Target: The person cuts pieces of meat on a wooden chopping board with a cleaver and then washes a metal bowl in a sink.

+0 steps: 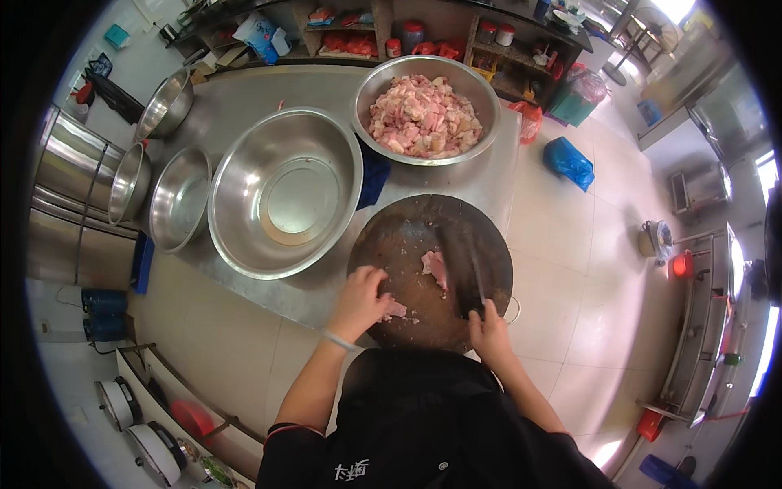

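A round, dark chopping block stands at the table edge in front of me. My right hand grips the handle of a cleaver, its blade held upright over the block's right side and pointing away from me. One piece of raw meat lies near the middle of the block, left of the blade. At the block's left edge my left hand has curled fingers by a second meat piece; whether they grip it is unclear. Small scraps are scattered on the wood.
A steel basin heaped with cut raw meat stands beyond the block. Left of the block is a large steel basin with a little liquid, and several smaller bowls stand farther left. Dark blue cloth lies between the large basins.
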### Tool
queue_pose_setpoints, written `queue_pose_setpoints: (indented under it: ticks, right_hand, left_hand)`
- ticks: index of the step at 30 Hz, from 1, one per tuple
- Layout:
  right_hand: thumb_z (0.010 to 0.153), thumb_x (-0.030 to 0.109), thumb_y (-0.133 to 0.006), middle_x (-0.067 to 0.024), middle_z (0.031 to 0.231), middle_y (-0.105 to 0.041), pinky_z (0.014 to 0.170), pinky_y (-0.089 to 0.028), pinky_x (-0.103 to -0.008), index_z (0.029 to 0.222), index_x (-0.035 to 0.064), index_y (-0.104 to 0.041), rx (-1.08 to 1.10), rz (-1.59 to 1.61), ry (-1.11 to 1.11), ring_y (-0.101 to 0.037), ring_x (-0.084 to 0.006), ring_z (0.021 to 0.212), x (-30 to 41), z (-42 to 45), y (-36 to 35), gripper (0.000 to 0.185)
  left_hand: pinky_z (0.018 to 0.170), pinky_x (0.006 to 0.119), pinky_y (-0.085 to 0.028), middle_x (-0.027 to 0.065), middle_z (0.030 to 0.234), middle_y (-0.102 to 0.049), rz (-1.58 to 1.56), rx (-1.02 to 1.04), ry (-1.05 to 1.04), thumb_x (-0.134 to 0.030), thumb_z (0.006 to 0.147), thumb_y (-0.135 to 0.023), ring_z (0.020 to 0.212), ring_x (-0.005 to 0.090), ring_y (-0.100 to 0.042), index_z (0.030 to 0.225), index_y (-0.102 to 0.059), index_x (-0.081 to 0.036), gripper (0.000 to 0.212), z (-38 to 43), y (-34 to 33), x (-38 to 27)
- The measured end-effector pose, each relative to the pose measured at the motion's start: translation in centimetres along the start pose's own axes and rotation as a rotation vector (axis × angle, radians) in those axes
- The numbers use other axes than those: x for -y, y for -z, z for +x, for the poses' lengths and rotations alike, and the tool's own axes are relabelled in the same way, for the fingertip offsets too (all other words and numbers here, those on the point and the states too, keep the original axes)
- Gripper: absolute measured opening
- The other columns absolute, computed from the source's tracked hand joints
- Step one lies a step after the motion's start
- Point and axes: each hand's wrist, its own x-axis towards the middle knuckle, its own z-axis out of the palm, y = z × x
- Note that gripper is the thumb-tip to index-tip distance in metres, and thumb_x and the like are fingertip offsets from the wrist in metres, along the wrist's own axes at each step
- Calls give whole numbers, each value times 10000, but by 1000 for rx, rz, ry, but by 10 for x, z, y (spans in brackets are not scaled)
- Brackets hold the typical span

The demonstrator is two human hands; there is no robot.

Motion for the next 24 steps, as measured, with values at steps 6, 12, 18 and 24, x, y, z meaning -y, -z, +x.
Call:
queue_pose_setpoints:
  ticks: [6,12,18,24]
  right_hand:
    - [928,115,-580,-244,652,-608,499,-448,-492,1090,-33,-488,-168,5,-14,-615,-437,588,-2,6,24,238]
    - [929,169,-569,-208,676,-629,532,-505,-506,994,46,-463,52,-328,47,-633,-412,615,12,0,20,175]
    - [929,148,-548,-188,716,-631,531,-516,-500,965,56,-455,111,-466,84,-649,-394,627,20,-6,21,136]
    - [931,130,-508,-178,747,-638,537,-521,-500,967,64,-456,245,-555,8,-656,-395,640,26,-17,33,92]
  left_hand:
    - [916,426,-479,118,1161,-562,-56,27,-351,-91,738,-720,1057,353,-563,1037,-600,-86,323,53,-56,-60]
    - [860,423,-495,73,1081,-594,-66,25,-410,-80,771,-679,1002,317,-587,1023,-611,-101,262,68,-76,-33]
    - [901,421,-463,70,1163,-603,-73,-17,-291,-85,752,-693,1066,309,-576,1071,-656,-107,322,52,-85,-35]
    - [938,421,-451,94,1148,-614,-152,-84,-276,-89,724,-717,1092,319,-564,1050,-666,-76,330,50,-95,-26]
